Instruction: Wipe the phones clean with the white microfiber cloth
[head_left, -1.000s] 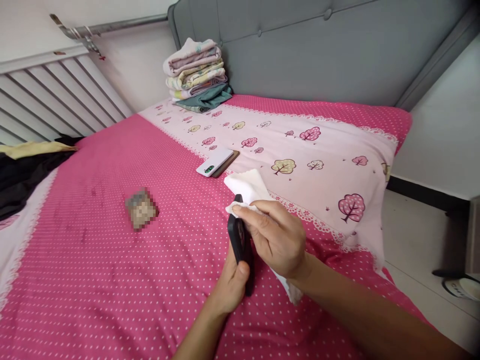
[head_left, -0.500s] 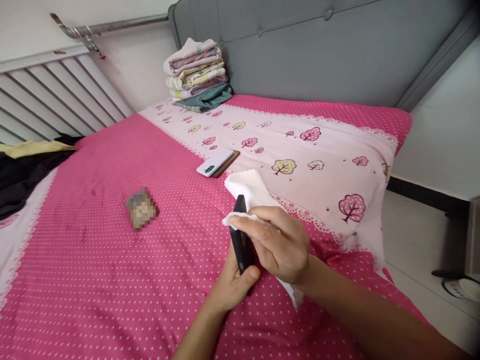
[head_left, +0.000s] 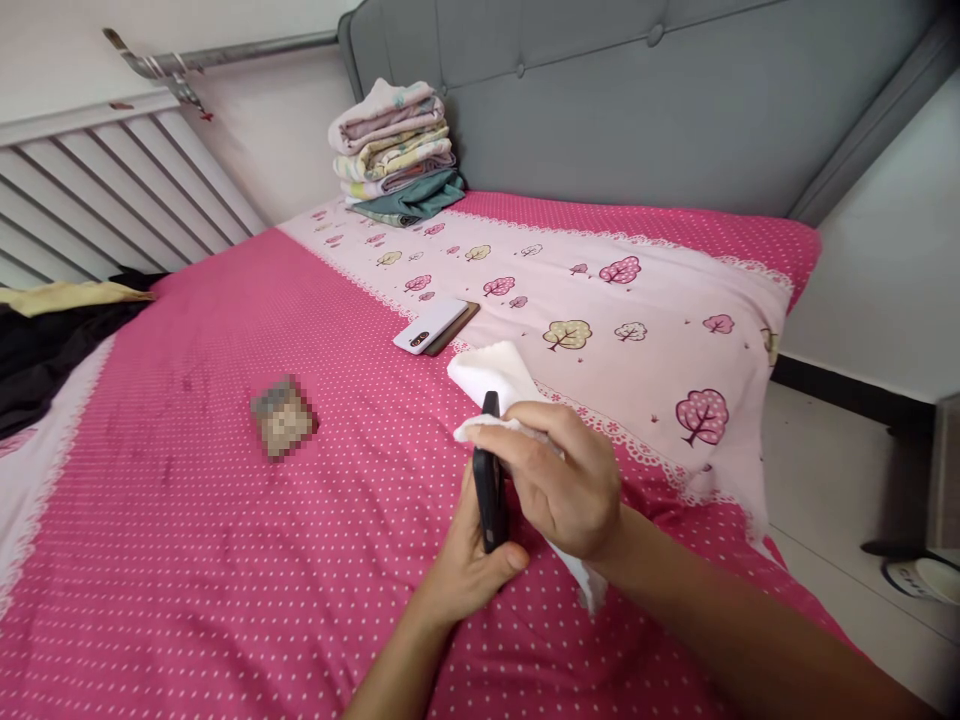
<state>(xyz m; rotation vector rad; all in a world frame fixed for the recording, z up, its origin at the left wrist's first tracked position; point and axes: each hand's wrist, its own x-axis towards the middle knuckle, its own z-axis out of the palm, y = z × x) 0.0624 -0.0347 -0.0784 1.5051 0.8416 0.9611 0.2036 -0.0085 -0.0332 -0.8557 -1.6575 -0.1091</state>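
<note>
A black phone [head_left: 490,495], seen edge-on, stands upright in my left hand [head_left: 469,565], whose thumb and fingers wrap its lower part. My right hand [head_left: 566,475] pinches a white cloth [head_left: 495,372] and presses a fold of it over the phone's upper edge. The rest of the cloth spreads behind the phone and hangs down below my right wrist. Just beyond the cloth, a pale lilac phone [head_left: 433,322] lies on the bed, partly over a brown flat item [head_left: 459,328].
A pink dotted bedspread [head_left: 187,560] covers the bed. Folded cloths [head_left: 394,150] are stacked against the grey headboard [head_left: 585,110]. A pixelated small object [head_left: 283,420] lies to the left. Dark clothing [head_left: 45,345] is at the left edge, and a white radiator [head_left: 120,190] stands behind.
The phone has turned slightly in my left hand and shifted a little right. My right hand and the cloth fold have moved slightly up along its edge.
</note>
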